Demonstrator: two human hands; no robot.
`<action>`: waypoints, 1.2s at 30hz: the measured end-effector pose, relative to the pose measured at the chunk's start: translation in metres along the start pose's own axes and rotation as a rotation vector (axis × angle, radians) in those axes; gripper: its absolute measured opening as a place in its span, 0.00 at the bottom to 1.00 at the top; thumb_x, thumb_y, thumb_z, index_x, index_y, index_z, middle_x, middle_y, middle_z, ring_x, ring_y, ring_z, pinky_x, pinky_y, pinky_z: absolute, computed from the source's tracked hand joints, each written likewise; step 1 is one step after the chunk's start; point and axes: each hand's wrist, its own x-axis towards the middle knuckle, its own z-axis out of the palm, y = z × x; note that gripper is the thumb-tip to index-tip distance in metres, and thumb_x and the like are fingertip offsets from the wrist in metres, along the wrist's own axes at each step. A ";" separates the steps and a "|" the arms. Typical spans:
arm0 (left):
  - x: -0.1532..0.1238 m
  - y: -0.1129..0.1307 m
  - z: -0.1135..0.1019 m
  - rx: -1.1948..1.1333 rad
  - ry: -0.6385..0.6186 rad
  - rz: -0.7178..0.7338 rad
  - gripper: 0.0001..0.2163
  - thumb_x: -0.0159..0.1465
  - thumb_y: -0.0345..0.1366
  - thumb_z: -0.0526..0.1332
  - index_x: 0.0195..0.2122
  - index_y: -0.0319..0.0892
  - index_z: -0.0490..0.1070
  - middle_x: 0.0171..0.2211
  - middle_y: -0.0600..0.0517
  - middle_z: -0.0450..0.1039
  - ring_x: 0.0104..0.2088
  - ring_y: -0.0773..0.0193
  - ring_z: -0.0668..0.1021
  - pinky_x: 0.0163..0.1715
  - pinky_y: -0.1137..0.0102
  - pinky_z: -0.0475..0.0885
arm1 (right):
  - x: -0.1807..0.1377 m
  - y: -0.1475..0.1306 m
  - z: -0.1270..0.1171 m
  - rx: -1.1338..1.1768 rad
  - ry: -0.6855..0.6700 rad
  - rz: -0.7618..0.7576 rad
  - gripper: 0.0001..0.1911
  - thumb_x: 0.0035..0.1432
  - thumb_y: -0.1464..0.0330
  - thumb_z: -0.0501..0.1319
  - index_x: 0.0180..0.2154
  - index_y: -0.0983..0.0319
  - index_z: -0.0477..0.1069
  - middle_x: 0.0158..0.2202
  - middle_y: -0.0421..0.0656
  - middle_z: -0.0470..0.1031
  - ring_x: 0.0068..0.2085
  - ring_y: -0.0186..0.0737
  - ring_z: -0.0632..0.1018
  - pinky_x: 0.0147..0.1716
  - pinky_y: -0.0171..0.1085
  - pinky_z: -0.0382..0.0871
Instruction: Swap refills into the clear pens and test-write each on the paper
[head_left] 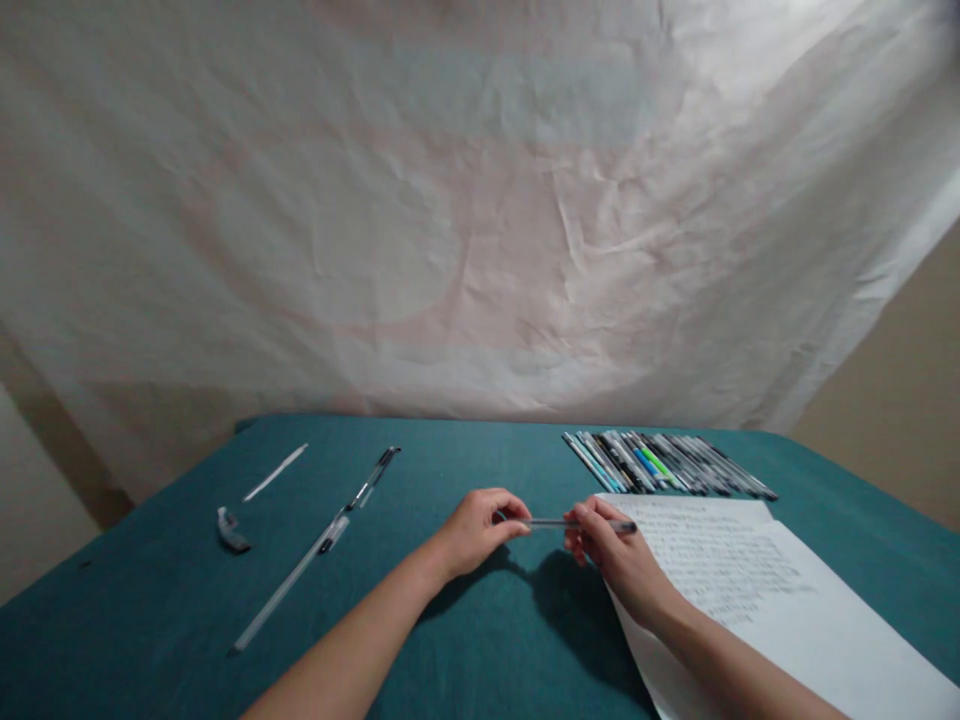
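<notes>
Two hands on one slim pen [553, 523], just below center of frame. Held near level, dark end to the right, apparently clear of the teal cloth [480, 650].

Left hand [480, 532]: thumb and forefinger pinched at the pen's left end. Right hand [606, 552]: fingers closed around the barrel near the dark end, over the left edge of the paper [817, 650] as seen from here.

Step in hand, by the look of it: two-handed handling of the pen — exact operation, cannot tell. Left tip masked by fingertips, so no read on capped or bare.

Called for next, as a judgement: both pinches kept on one axis, firm hold on the right, small controlled motion on the left. Thin barrel, so probably easy to roll or skew under an uneven pinch. Worth keeping clearance from the paper too.

Surroundings: lower right, paper with handwriting [705, 560] across the upper part. Above that, right of center, a row of pens [645, 465] side by side on a slant, mostly dark and clear, green and blue showing mid-row. Left of center, loose pieces — clear tube [285, 585], small dark-and-clear piece [334, 534] just beside the upper end, black-and-clear pen [373, 477] farther up. Far left, thin white stick [276, 473]; below, small curved object [232, 532], too blurred to identify.
</notes>
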 end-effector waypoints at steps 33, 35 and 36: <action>0.008 -0.042 -0.013 -0.135 0.575 -0.053 0.16 0.53 0.32 0.63 0.43 0.39 0.67 0.40 0.46 0.71 0.38 0.64 0.73 0.40 0.67 0.69 | 0.067 -0.021 -0.036 -1.516 0.029 -0.118 0.16 0.56 0.60 0.51 0.27 0.61 0.72 0.32 0.47 0.74 0.32 0.42 0.74 0.29 0.35 0.60; 0.010 -0.048 -0.015 -0.078 0.555 -0.080 0.11 0.55 0.32 0.60 0.40 0.39 0.68 0.39 0.47 0.71 0.38 0.64 0.73 0.40 0.67 0.69 | 0.079 -0.018 -0.041 -1.624 0.078 -0.011 0.14 0.56 0.62 0.52 0.29 0.62 0.73 0.35 0.49 0.75 0.36 0.44 0.75 0.31 0.35 0.61; 0.011 -0.051 -0.015 -0.065 0.541 -0.090 0.10 0.55 0.32 0.60 0.39 0.39 0.68 0.38 0.47 0.72 0.38 0.64 0.74 0.40 0.67 0.69 | 0.083 -0.016 -0.043 -1.645 0.102 0.019 0.14 0.55 0.63 0.53 0.30 0.63 0.73 0.35 0.50 0.75 0.37 0.45 0.75 0.31 0.35 0.61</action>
